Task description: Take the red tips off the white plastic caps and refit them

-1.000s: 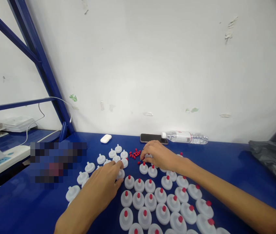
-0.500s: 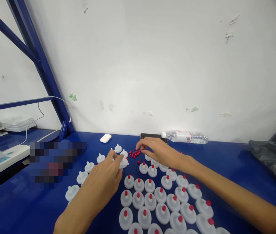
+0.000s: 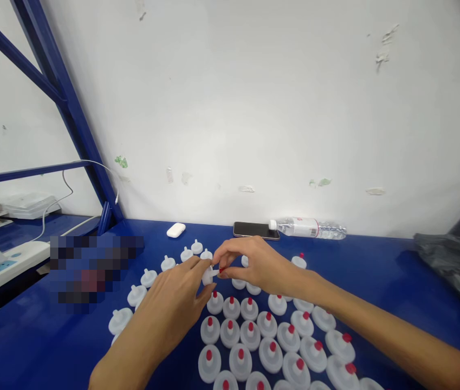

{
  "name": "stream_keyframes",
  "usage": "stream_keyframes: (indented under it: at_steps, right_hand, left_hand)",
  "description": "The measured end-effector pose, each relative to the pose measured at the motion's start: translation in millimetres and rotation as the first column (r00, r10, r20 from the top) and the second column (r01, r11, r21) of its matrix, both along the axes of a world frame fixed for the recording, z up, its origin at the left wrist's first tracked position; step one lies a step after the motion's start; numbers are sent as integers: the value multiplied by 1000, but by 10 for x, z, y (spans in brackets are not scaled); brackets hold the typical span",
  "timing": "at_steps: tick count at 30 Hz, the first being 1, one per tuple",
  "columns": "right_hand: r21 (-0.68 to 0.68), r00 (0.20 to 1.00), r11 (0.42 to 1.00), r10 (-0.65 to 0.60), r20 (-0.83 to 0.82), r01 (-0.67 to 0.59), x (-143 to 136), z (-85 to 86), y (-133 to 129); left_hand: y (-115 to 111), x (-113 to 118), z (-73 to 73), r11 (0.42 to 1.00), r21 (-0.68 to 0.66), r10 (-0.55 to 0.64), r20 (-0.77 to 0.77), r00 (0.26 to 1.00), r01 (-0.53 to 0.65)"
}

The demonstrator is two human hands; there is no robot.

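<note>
My left hand grips a translucent white round piece, its nozzle pointing right. At the nozzle's tip, my right hand pinches a small red cap between thumb and index finger. Several white pieces with red caps stand in rows on the blue table, below and right of my hands. To the left stand several white pieces without caps, partly hidden by my left arm.
On the blue table, a black phone and a clear bottle lie by the wall. A white case is at the back left. A dark plastic bag lies right; a power strip is far left.
My right hand has moved left and down from the red cap pile to the piece in my left hand, with a red cap now in its fingers. The phone is more exposed.
</note>
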State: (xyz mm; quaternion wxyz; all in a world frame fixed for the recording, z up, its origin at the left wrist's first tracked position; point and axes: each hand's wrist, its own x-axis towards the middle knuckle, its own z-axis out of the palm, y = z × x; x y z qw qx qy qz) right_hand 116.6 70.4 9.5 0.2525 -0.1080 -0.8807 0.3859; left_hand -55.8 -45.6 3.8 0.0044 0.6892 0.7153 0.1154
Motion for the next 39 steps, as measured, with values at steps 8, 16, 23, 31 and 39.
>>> stream_keyframes:
  at_steps: [8,16,23,31,39]
  right_hand:
    - [-345,998,936,54,-40,-65,33,65,40]
    - [-573,960,780,278,-41,-251,75,171,-20]
    - [-496,997,867,6,-83,-47,79,140,109]
    - [-486,969,858,-233,-76,168,149,68,354]
    - [-446,955,860,-293,-33,249,172,6,483]
  left_hand:
    - [-40,-79,-2,962,268,-82,118,990,48]
    - [-61,-20,46,840,538,-155,102,983,77]
    - [-85,13,57,879,477,-79,128,989,9]
    - [-36,-23,-2,922,381,-132,130,983,74]
    - [-8,-74,-69,934,343,-58,-126,990,99]
